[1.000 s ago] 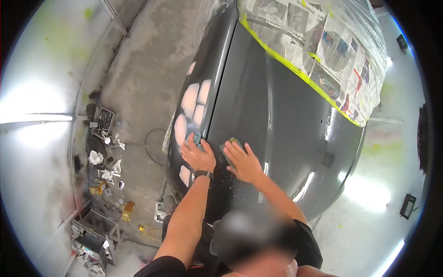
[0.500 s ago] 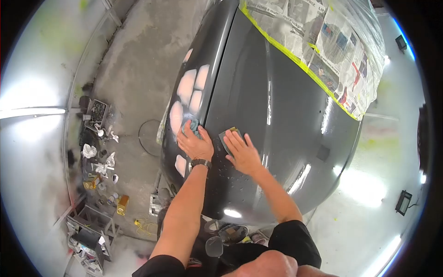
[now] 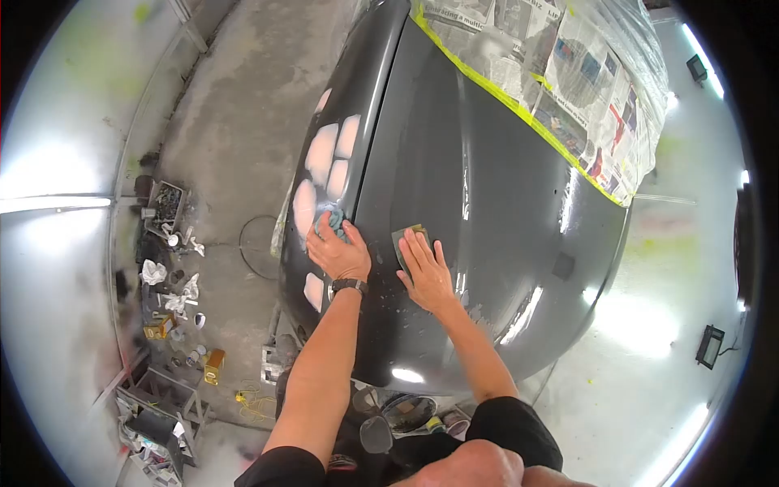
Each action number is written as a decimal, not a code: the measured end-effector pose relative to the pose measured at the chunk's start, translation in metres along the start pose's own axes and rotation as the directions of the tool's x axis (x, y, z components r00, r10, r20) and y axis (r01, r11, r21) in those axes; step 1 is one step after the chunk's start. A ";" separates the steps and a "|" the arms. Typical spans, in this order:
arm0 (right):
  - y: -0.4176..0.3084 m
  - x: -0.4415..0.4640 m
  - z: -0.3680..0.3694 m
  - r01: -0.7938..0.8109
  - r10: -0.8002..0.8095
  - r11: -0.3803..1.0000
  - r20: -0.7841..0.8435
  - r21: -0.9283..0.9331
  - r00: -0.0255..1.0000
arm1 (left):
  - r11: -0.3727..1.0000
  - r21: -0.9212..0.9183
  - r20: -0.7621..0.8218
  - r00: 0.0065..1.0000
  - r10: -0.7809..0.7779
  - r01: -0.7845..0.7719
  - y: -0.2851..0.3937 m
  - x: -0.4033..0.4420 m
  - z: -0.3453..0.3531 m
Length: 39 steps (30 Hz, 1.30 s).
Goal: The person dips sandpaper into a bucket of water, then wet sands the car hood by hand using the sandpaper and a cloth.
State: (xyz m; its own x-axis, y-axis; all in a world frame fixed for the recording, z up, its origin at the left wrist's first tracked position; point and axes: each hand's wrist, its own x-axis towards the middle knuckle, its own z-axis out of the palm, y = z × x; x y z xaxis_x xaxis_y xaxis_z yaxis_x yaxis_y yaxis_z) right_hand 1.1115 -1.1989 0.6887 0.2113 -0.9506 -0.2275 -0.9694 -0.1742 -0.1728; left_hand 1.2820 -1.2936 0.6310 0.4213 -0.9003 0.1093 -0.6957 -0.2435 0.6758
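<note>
A dark grey car hood (image 3: 503, 195) lies in front of me, with a fender (image 3: 375, 73) along its left side. My left hand (image 3: 339, 256), wearing a dark wristwatch (image 3: 350, 285), rests over the fender near the hood gap. Its fingers are curled round a crumpled blue-grey cloth (image 3: 333, 221). On the hood to the right, my right hand (image 3: 428, 276) presses a dark piece of sandpaper (image 3: 400, 241) against the surface. Its fingers are stretched flat over the sheet, thumb apart. Pale pinkish patches (image 3: 321, 150) dot the fender, and water drops show on the hood.
Newspaper (image 3: 568, 89) and clear plastic cover the windshield area, edged with yellow-green tape (image 3: 519, 109). A basin (image 3: 408, 412) sits below the front edge. Cans, crumpled paper and a metal stand (image 3: 166, 398) are at the left wall. A floodlight (image 3: 710, 346) is at right.
The view has shifted slightly, moving the car a little left. My right hand and the sandpaper have moved slightly right across the hood. My left hand stays on the fender with the cloth.
</note>
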 end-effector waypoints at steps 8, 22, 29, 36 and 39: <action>0.129 0.288 -0.088 -0.162 0.127 0.986 -0.499 -0.028 0.857 | 1.000 0.010 0.022 1.000 0.009 -0.009 -0.002 0.001 0.003; 0.105 0.214 -0.064 -0.320 0.327 0.940 -0.586 0.120 0.741 | 1.000 0.013 0.018 1.000 -0.001 0.001 0.006 0.001 -0.004; 0.144 0.305 -0.098 -0.262 0.220 0.965 -0.560 0.006 0.799 | 1.000 0.014 0.039 0.999 0.012 -0.013 0.011 0.004 -0.010; 0.128 0.374 -0.109 -0.367 0.301 0.930 -0.599 0.013 0.742 | 0.999 0.035 0.039 0.999 -0.025 0.024 0.015 0.003 -0.011; 0.146 0.402 -0.114 -0.205 0.160 0.979 -0.575 -0.013 0.802 | 0.999 0.037 -0.016 0.999 -0.033 0.033 0.013 0.000 -0.003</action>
State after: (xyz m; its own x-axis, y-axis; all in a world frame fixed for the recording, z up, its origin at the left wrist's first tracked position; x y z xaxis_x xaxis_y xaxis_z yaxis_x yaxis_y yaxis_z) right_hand 1.0410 -1.6357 0.6812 -0.0576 -0.9384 0.3408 -0.9938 0.0212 -0.1095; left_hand 1.2744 -1.2959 0.6419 0.4529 -0.8861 0.0988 -0.7021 -0.2862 0.6520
